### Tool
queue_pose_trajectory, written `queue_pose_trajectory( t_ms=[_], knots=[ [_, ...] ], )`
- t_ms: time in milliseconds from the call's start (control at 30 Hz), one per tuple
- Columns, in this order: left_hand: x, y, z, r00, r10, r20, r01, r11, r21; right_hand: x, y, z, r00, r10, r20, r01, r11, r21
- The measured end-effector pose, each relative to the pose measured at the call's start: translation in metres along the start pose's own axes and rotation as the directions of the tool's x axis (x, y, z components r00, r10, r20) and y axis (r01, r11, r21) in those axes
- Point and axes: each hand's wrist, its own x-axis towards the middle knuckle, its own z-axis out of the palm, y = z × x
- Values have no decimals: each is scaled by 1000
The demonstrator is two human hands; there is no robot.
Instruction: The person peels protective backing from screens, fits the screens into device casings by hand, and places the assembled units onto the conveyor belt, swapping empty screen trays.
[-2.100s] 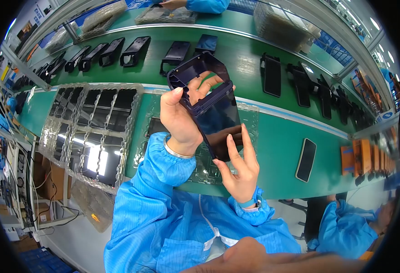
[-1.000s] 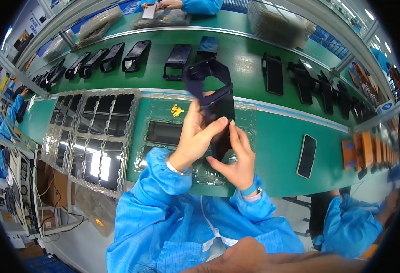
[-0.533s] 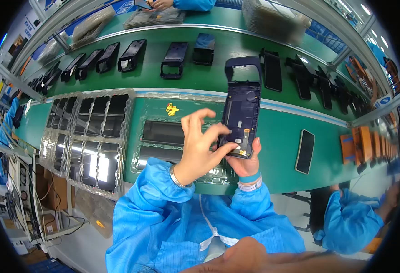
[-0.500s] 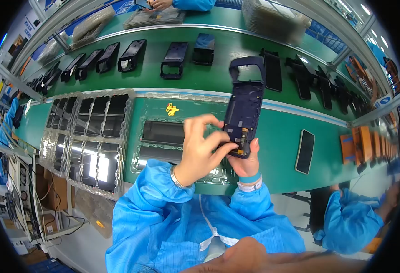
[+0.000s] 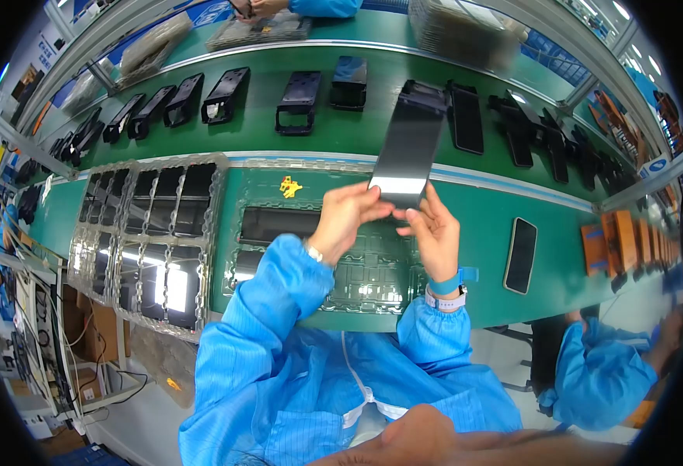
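Note:
A dark handheld terminal point(image 5: 408, 147) is held up over the table, its glossy screen side facing me and its thicker end pointing away. My left hand point(image 5: 347, 219) pinches its lower left corner. On the lower right edge, my right hand point(image 5: 437, 237) is closed round the device, fingertips near those of the left. The back of the terminal is hidden. Beneath and left of my hands lies a transparent plastic tray point(image 5: 365, 281) with dark screen panels point(image 5: 279, 225) in its left part. A small yellow piece point(image 5: 289, 186) sits at the tray's far side.
Several dark terminal housings point(image 5: 299, 101) stand along the green belt point(image 5: 256, 132) beyond a raised rail. Panel-filled trays point(image 5: 167, 233) are at left. A phone-like device point(image 5: 520, 256) and orange holders point(image 5: 625, 247) are at right. Another person's hand point(image 5: 268, 7) shows at the far side.
The terminal has been turned over: its open inside faced me, now its screen does. My left hand has left the inside and grips the lower left corner.

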Motion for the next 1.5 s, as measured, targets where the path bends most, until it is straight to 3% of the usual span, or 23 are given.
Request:
queue_pose_trajectory(
  t_ms=[33, 67, 133, 167, 233, 300, 367, 467, 567, 600, 700, 733, 767, 867, 1000, 1033, 1067, 1133, 1233, 1300, 1400, 1433, 1500],
  knots=[
    [18, -2, -3, 1000, -20, 8, 20, 999, -46, -1, 5, 1, 998, -59, -23, 59, 998, -12],
    [38, -2, -5, 1000, -15, 2, 15, 996, -84, -6, 12, 0, 1000, -24, -4, 22, 975, -223],
    [80, 4, 0, 999, 27, -24, -29, 996, -85, -21, 11, 17, 969, -104, 225, 211, 825, -524],
    [98, 7, 3, 997, 29, -69, -31, 999, -30, -32, 15, 33, 920, -211, 332, 366, 767, -527],
    [128, 9, 7, 997, 7, -80, -9, 1000, -19, -56, 13, 66, 825, -155, 544, 462, 740, -489],
    [161, -5, 2, 999, 0, -38, 0, 1000, -3, -74, 28, 94, 686, -277, 673, 668, 607, -431],
    [169, -3, 1, 1000, -28, 12, 27, 997, 76, -83, 38, 116, 703, -357, 615, 657, 658, -369],
    [142, 31, 11, 986, -128, 104, 93, 953, 288, -80, 56, 134, 749, -347, 564, 632, 630, -452],
    [79, 78, 19, 963, -123, 239, -5, 880, 476, -74, 35, 141, 720, 18, 694, 610, 459, -646],
    [62, 87, 14, 956, -107, 272, -47, 861, 506, -75, 41, 144, 736, -97, 670, 633, 448, -631],
    [17, 109, -4, 934, -56, 354, -194, 752, 630, -71, 29, 153, 737, -13, 676, 635, 354, -686],
    [4, 115, -11, 932, -35, 362, -245, 676, 695, -66, 22, 155, 707, 102, 700, 627, 368, -687],
    [-9, 120, -18, 928, -15, 373, -294, 589, 753, -67, 18, 155, 729, 67, 681, 611, 385, -692],
    [-38, 129, -39, 917, 128, 377, -382, 548, 744, -64, 4, 138, 789, -77, 609, 582, 409, -703],
    [-65, 129, -58, 905, 119, 408, -416, 448, 791, -52, -27, 72, 848, 5, 530, 412, 624, -664],
    [-74, 126, -51, 931, 83, 355, -354, 438, 826, -45, -32, 54, 836, 117, 536, 273, 758, -592],
    [-76, 118, -50, 904, 118, 410, -418, 439, 795, -37, -25, 39, 795, 125, 593, 190, 878, -440],
    [-75, 96, -49, 876, 224, 426, -477, 530, 701, -30, -19, 22, 701, 202, 684, -96, 977, -191],
    [-72, 76, -53, 948, 260, 185, -319, 782, 535, -34, -16, 13, 504, 370, 780, -606, 795, 16],
    [-61, 60, -63, 941, 285, 183, -338, 754, 564, -37, 5, 9, 403, 416, 815, -821, 559, 120],
    [-45, 35, -67, 959, 215, 187, -283, 637, 717, -44, 32, 4, 382, 479, 790, -906, 362, 219],
    [-39, 26, -67, 966, 174, 190, -258, 654, 711, -45, 34, 1, 376, 493, 785, -922, 287, 261],
    [-25, 6, -74, 971, 120, 208, -225, 760, 609, -46, 35, -11, 418, 503, 756, -905, 304, 298]
  ],
)
